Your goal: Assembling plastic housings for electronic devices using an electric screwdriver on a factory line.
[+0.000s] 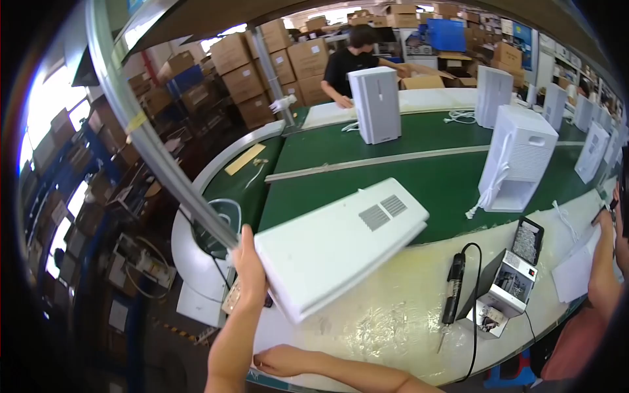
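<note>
A white box-shaped appliance (327, 242) with two small grey vent grilles lies tilted on its side, partly over the worktop and partly over the green belt. My left hand (250, 265) grips its near left end, palm against the end face and thumb pointing up. Below the appliance, by the worktop's front edge, my right hand (286, 361) is closed with its fingers curled under. What those fingers hold, if anything, is hidden. An electric screwdriver (453, 288) with a black cable rests to the right, its bit toward me.
Beside the screwdriver stand a small open-topped metal box (514, 281) and a black tray of screws (526, 241). More white appliances (517, 157) stand on the green conveyor belt (327, 200). A metal post (164, 150) rises at left. Co-workers are across the belt (357, 65) and at right (603, 262).
</note>
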`<state>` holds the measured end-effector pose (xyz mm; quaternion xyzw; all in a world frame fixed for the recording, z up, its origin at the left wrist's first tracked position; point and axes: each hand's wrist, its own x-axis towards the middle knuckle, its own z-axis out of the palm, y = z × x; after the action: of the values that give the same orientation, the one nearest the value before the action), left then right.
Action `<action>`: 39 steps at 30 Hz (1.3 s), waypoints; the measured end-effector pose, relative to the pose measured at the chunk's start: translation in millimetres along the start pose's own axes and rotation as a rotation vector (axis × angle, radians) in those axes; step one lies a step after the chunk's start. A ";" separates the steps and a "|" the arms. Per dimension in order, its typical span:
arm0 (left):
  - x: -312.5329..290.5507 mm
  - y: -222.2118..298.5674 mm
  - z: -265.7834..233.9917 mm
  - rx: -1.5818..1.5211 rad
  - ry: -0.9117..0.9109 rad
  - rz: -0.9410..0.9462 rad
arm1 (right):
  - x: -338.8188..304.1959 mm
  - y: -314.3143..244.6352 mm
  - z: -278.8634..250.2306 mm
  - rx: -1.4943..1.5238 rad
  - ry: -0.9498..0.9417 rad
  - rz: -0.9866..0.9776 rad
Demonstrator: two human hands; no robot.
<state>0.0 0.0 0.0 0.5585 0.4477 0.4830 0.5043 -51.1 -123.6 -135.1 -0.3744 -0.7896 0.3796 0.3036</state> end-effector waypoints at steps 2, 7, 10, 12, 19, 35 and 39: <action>-17.2 -30.4 -31.1 -0.096 0.081 -0.081 | -2.8 -28.3 12.5 -0.047 -0.087 -0.027; -46.2 -150.4 -117.1 -0.601 -0.075 -0.654 | -39.0 -81.7 52.9 -0.101 -0.300 -0.053; -56.2 -171.6 -143.7 -0.659 -0.179 -0.686 | -85.7 -116.9 18.5 0.158 -0.325 -0.108; -54.5 -160.5 -165.0 -0.422 -0.252 -0.588 | -128.5 -130.0 -45.4 0.249 -0.198 -0.172; -15.5 -49.7 -123.5 0.180 -0.778 -0.087 | -299.7 -76.1 -101.9 -0.124 1.571 0.881; -39.4 -20.2 34.2 0.477 -1.423 0.331 | -265.6 31.4 -98.3 -1.106 1.123 1.455; -49.4 -8.9 36.4 0.475 -1.458 0.282 | -281.7 40.7 -90.8 -0.868 1.207 1.530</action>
<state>29.4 -52.7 -14.1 0.8796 0.0195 -0.0552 0.4722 183.7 -303.8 -175.9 -0.9729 -0.1312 -0.0927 0.1661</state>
